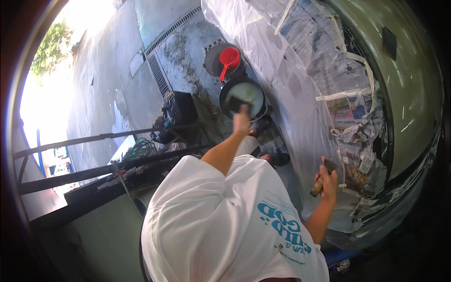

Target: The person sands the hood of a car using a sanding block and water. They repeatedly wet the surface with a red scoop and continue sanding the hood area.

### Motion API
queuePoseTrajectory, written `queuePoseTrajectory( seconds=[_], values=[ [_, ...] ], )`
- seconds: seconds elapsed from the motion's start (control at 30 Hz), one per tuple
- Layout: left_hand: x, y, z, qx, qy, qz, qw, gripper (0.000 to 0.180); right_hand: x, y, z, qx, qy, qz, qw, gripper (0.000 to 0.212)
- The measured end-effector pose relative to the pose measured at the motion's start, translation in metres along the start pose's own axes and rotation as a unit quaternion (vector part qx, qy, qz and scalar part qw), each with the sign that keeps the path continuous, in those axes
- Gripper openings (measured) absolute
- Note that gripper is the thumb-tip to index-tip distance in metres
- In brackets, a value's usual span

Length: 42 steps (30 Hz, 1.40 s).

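Your left hand (241, 123) holds a dark pad (238, 104) over the bucket (223, 96), 12 o'clock; it is probably light, pliable, slippery when wet: pinch its edge. Your right hand (330, 180), 4 o'clock, grips a brown block (318, 186), likely rigid.

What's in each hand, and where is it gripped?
Left hand: a dark flat piece, apparently by its near edge, though blurred. Right hand: a brownish block, around its middle.
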State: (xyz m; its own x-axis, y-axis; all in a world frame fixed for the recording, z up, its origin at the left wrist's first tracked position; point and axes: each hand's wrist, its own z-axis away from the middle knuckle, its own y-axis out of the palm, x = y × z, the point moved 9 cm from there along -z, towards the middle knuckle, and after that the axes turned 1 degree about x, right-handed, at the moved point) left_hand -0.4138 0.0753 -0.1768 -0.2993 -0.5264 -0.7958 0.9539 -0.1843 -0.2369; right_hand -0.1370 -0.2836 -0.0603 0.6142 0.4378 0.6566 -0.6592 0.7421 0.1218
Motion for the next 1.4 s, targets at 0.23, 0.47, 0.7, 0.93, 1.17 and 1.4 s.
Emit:
queuePoseTrajectory(
  seconds=[0.23, 0.47, 0.7, 0.93, 1.17, 1.4],
  values=[
    [0.105, -0.207, -0.064, -0.225, -0.197, -0.066, 0.952, 0.049, 0.003, 0.082, -0.063, -0.001, 0.021, 0.021, 1.000, 0.049],
    [0.076, -0.119, -0.140, -0.025, -0.201, -0.065, 0.977, 0.056, -0.054, 0.127, -0.123, -0.065, 0.126, 0.032, 0.989, 0.041],
    [0.034, -0.125, -0.307, -0.132, -0.056, -0.282, 0.949, 0.071, -0.109, 0.175, -0.211, -0.057, 0.148, 0.050, 0.986, 0.032],
    [0.038, -0.097, -0.496, -0.134, 0.154, -0.243, 0.948, 0.060, -0.207, 0.129, -0.242, -0.117, 0.192, 0.120, 0.967, 0.030],
    [0.107, -0.056, -0.593, 0.022, 0.100, -0.334, 0.937, 0.038, -0.253, 0.078, -0.256, -0.171, 0.237, 0.175, 0.940, 0.035],
    [0.063, -0.098, -0.593, 0.076, -0.108, -0.196, 0.972, 0.055, -0.255, 0.088, -0.256, -0.162, 0.251, 0.209, 0.931, 0.039]
  ],
)
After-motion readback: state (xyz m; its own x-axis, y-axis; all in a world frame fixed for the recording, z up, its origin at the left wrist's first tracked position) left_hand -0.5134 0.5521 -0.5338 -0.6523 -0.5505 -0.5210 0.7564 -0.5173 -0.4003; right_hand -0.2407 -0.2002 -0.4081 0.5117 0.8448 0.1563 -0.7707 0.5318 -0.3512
